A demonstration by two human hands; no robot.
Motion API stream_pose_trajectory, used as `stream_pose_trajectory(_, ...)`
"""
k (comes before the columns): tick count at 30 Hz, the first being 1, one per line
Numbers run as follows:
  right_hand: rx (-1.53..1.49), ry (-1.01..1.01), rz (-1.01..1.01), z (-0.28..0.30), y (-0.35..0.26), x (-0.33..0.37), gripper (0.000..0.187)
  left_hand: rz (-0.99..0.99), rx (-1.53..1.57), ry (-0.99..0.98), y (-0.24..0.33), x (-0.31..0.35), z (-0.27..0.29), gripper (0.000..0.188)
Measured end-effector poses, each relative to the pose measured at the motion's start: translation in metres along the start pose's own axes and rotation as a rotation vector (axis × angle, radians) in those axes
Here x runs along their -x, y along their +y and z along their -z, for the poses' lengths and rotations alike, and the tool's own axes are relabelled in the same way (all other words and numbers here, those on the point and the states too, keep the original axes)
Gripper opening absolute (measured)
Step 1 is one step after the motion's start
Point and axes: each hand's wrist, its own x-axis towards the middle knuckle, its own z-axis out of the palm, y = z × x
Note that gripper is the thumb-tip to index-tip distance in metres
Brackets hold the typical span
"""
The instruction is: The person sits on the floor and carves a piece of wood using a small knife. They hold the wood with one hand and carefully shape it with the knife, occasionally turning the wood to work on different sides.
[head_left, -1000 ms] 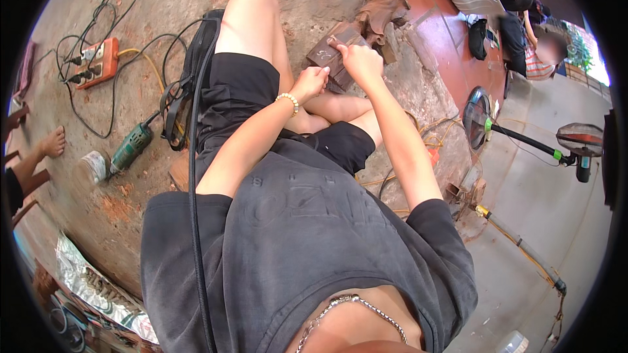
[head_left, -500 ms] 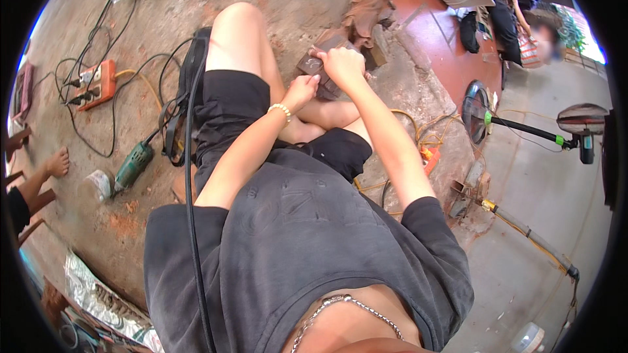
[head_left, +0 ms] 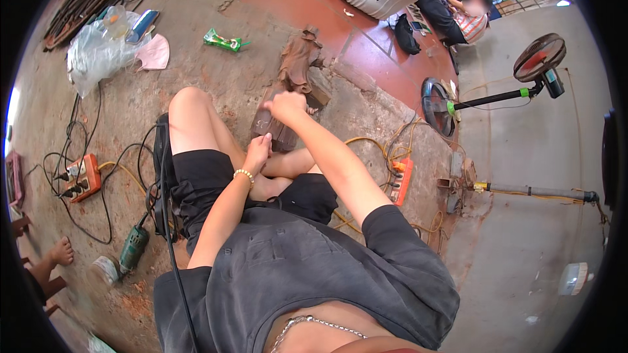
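Note:
A dark brown wooden block with a light mark on its face lies in front of my crossed legs. My left hand, with a beaded bracelet at the wrist, is closed on the block's near end, thumb along its edge. Over the block's upper part my right hand is curled into a fist. What it grips, if anything, is hidden by the fingers. Just beyond the block stands a carved brown wooden piece, beside a smaller wood chunk.
Orange power strips with tangled cords lie left and right. A green power tool rests near a person's bare foot. Ahead are a green packet, a pink mask and a plastic bag. A fan stands right.
The view has shifted, so the scene sits lower and further left. My right fist has moved slightly over the block, while my left hand stays at its near end.

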Motion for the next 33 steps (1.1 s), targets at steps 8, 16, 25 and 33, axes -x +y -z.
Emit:
stream_pose_trajectory(8, -0.031, -0.026, 0.309, -0.030, 0.046, 0.032, 0.044, -0.061, 0.168, -0.001, -0.010, -0.008, -0.003, 0.033)
stream_pose_trajectory(16, -0.036, 0.082, 0.353, -0.046, 0.057, 0.050, 0.040, 0.019, 0.082, 0.024, 0.008, 0.002, -0.002, 0.033)
stream_pose_trajectory(25, -0.308, 0.138, 0.053, -0.060, 0.063, 0.065, 0.042, 0.249, 0.094, -0.086, 0.025, 0.003, 0.004, 0.033)
stream_pose_trajectory(33, -0.743, 0.181, -0.387, -0.107, 0.056, 0.096, 0.036, 0.259, 0.022, -0.061, 0.014, 0.005, 0.000, 0.040)
